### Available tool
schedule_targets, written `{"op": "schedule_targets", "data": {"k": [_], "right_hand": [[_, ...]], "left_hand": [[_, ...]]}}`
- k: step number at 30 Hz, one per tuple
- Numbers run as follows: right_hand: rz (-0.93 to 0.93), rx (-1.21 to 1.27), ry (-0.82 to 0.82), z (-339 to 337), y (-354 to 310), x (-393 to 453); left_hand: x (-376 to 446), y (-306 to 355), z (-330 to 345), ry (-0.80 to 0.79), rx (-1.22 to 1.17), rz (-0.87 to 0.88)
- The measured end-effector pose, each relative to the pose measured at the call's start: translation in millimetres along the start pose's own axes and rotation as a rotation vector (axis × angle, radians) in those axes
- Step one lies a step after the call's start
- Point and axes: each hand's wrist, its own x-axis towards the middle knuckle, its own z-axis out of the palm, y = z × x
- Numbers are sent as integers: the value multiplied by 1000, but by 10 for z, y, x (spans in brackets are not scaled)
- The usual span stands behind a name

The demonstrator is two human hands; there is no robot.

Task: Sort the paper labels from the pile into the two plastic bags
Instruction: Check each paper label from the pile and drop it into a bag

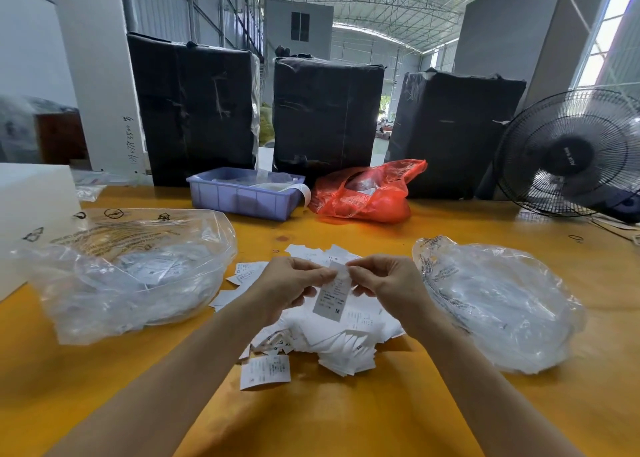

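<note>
A pile of white paper labels (341, 339) lies on the yellow table (346, 415) in front of me. Above the pile, my left hand (291, 288) and my right hand (388, 283) both pinch the top edge of one label (333, 297), which hangs down and shows a printed "M". A clear plastic bag (114, 273) with labels inside lies open to the left of the pile. A second clear plastic bag (498, 304) lies to the right.
A purple plastic tray (242, 197) and a red plastic bag (367, 193) sit at the back of the table. Three black wrapped bales (329, 117) stand behind them. A black fan (571, 155) stands at the back right, a white box (31, 210) at the left.
</note>
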Motion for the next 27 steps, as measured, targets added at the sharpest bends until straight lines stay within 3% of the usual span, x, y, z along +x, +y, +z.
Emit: {"op": "schedule_targets", "data": {"k": [4,7,12,14,16,21,24,27], "right_hand": [[-22,-123,48,-49,48,26],[-112,-237,181,-156,83,50],[-256,-380,407,-295,105,78],[-272,-411,464,-325,98,88],[-268,-425,499,-356,117,101],[-97,-482,484,-662,269,196],[44,-748,456,-923,355,225],[310,-1024,330,-1100,428,229]], "left_hand": [[28,153,-280,110,-73,-53],[6,284,-642,228,-80,-84],[-96,331,-1545,678,433,95],[-130,245,-1823,806,581,45],[-143,135,-1961,819,707,-45],[-90,-68,-1999,832,902,-123],[-85,-76,-1950,891,960,-138],[-67,-20,-1871,901,1024,-91]]}}
